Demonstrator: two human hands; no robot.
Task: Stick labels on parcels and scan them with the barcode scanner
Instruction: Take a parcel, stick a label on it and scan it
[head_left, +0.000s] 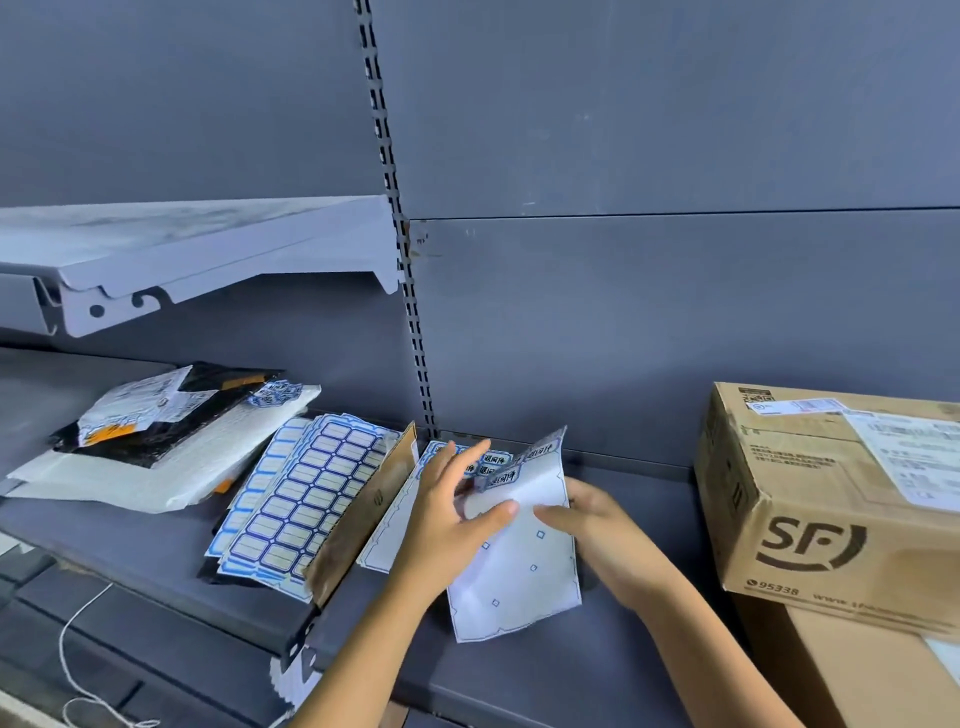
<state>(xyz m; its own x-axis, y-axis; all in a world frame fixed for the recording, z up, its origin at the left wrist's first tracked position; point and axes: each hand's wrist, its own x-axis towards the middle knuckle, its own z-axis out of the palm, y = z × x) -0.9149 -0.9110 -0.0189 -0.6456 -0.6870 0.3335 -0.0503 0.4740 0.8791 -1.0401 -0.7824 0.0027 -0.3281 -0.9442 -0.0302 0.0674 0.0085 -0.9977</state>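
Label sheet (524, 571), mostly peeled, held just above the grey shelf (519, 675). The left hand (452, 514) pinches its upper part, and the right hand (597, 525) grips its right edge. A cardboard parcel (831, 493) stands at right.

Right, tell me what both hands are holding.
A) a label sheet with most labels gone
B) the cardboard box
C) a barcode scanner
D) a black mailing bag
A: the left hand and right hand both pinch the label sheet, mostly bare backing with a few labels at its top.
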